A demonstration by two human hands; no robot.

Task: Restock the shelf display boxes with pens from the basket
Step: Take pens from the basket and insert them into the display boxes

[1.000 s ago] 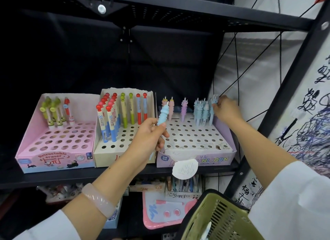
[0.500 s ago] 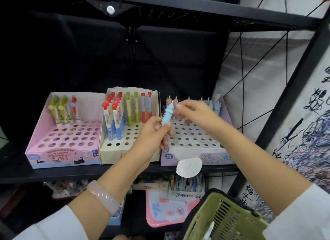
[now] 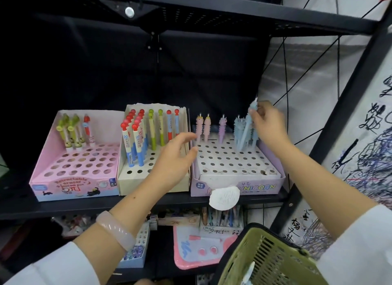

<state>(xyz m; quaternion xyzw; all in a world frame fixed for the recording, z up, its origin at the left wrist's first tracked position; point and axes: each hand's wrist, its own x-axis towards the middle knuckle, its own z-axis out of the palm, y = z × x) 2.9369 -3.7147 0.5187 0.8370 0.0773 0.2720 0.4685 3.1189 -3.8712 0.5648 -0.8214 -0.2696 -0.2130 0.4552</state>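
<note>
Right hand: pinching blue pen, tilted, over back right of purple box. Left hand: fingers relaxed, holding nothing, before cream box. Green basket: lower right.

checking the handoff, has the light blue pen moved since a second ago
Yes. The light blue pen went from the left hand, near the middle box, rightward to the right hand over the unicorn box back corner.
</note>
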